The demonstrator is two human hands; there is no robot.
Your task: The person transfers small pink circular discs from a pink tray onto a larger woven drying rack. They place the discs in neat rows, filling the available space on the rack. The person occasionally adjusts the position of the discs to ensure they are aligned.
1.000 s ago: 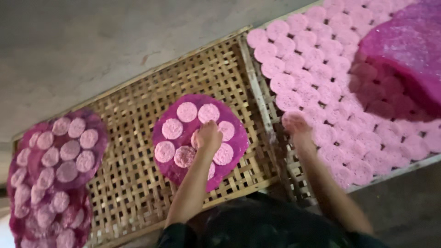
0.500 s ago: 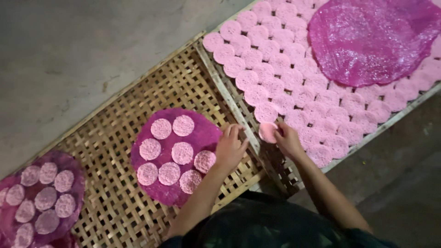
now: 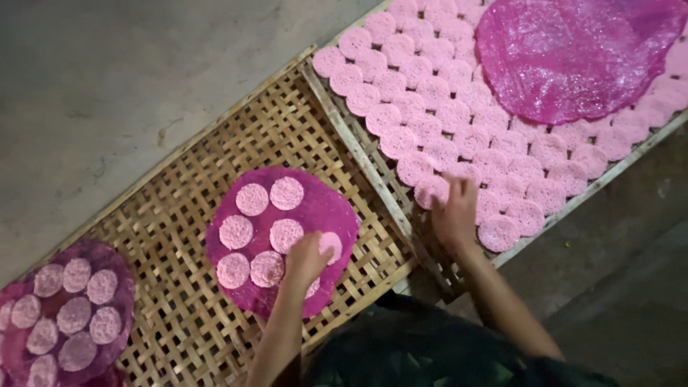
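My left hand (image 3: pixel 307 259) rests on a small pale pink round disc (image 3: pixel 328 244) that lies on a dark magenta round sheet (image 3: pixel 326 208), which carries several such discs. The sheet lies on a woven bamboo rack (image 3: pixel 215 158). My right hand (image 3: pixel 454 213) reaches onto the neighbouring rack (image 3: pixel 358 154), fingers spread over the pink discs (image 3: pixel 423 129) laid there in close rows. I cannot tell whether it grips one.
A big glossy magenta sheet (image 3: pixel 573 54) covers the discs at the top right. A second magenta sheet (image 3: pixel 125 287) with several pale discs lies at the lower left of the woven rack. Bare grey concrete floor (image 3: pixel 107 86) surrounds the racks.
My left hand has moved back onto the magenta sheet with a disc that now lies under it. My right hand has reached out again over the rows on the right rack.
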